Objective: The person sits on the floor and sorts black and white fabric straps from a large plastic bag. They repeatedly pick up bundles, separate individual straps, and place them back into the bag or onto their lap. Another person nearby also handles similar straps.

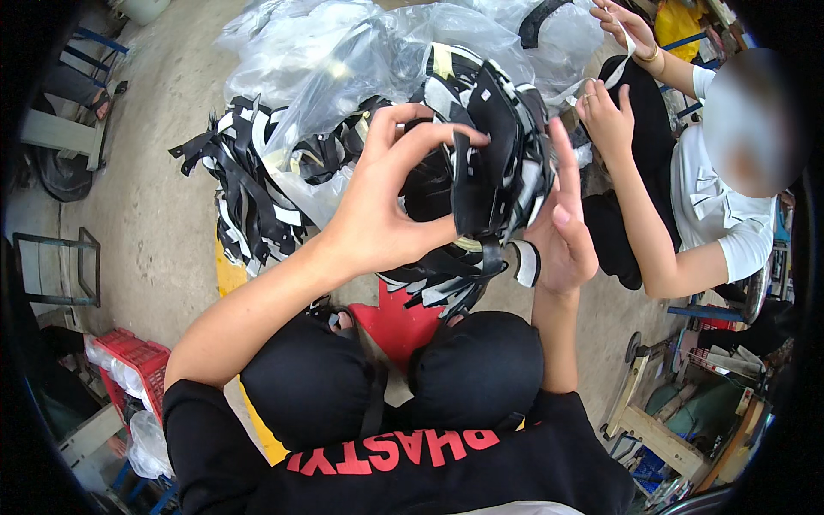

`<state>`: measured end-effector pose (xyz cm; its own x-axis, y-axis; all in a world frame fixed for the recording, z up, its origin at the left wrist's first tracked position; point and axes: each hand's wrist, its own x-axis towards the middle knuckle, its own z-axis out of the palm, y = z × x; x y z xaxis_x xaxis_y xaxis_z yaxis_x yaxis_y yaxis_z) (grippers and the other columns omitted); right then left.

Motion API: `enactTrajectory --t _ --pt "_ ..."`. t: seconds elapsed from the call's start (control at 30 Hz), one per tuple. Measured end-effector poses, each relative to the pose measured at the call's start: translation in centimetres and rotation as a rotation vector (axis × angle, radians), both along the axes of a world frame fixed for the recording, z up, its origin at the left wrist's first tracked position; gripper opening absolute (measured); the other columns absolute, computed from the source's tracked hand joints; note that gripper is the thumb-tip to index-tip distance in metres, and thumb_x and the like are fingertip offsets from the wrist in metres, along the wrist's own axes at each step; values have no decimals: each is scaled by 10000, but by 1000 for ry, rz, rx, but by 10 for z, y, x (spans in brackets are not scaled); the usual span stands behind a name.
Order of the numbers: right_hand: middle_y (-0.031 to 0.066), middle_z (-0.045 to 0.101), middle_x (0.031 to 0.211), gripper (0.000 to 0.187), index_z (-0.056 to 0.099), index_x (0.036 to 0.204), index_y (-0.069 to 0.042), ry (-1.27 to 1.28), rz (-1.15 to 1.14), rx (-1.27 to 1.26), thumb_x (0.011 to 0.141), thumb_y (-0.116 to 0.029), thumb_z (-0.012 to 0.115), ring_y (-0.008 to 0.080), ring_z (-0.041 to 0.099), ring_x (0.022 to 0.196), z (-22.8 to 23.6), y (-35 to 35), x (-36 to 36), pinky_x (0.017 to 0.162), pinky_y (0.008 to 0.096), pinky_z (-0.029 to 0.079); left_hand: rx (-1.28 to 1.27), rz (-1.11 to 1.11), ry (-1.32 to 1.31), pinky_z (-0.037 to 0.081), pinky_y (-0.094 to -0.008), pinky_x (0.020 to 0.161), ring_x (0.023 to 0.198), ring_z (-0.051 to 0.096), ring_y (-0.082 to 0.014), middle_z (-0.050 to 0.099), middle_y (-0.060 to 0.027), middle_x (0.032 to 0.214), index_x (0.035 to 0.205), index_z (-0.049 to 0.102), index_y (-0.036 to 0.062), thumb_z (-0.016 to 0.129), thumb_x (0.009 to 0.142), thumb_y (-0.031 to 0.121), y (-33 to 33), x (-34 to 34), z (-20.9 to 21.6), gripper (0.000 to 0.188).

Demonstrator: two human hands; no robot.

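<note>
A thick bundle of black and white strips point(493, 146) is held up in front of me, above my knees. My left hand point(390, 184) grips its left side, thumb below and fingers curled over the top. Against the bundle's right side lies my right hand point(562, 227), one finger stretched upward along it; its other fingers are partly hidden. The strips look flat and flexible, some with pale ends. More strips hang from the bundle's underside, among them a curved black strip with a white edge point(525, 263) near my right wrist.
A heap of similar strips point(249, 184) lies on the floor at the left, beside clear plastic bags point(360, 51). At the right sits a co-worker point(721, 206), both hands on a pale strip point(622, 64). A red crate point(133, 365) stands at the lower left; a wooden-framed cart point(661, 429), lower right.
</note>
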<state>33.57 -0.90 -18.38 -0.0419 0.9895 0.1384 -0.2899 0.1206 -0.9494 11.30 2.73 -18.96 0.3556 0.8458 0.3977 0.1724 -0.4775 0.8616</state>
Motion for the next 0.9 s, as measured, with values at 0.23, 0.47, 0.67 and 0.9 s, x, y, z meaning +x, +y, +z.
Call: enactTrajectory --t 0.23,0.47,0.67,0.9 --pt "196 522 1474 1019 234 1648 3 -255 -66 114 858 -269 817 275 564 1340 21 -12 -15 1140 376 438 75 -157 -65 411 -507 1148 1391 476 -403 420 -210 1439 1065 728 98 950 700 123 -6 -15 -2 428" --pt "169 589 1426 875 398 1560 65 40 -172 39 835 -248 776 241 610 1297 6 -19 -14 1133 378 465 84 -317 -73 385 -542 1175 1402 479 -448 393 -234 1485 866 676 77 950 661 54 -4 -27 -14 343" --pt "132 691 1155 537 557 1341 23 294 -341 -220 828 -123 620 231 708 996 -7 -35 0 889 357 588 92 -374 -112 364 -553 1198 1413 480 -457 374 -235 1535 798 682 80 878 636 -26 2 -32 -16 276" --pt "102 721 892 234 679 955 11 394 -534 -331 825 -156 580 217 719 734 -10 -30 -2 683 340 606 77 -376 -115 355 -550 1205 1416 480 -458 395 -242 1531 797 696 79 847 629 -44 0 -30 -15 257"
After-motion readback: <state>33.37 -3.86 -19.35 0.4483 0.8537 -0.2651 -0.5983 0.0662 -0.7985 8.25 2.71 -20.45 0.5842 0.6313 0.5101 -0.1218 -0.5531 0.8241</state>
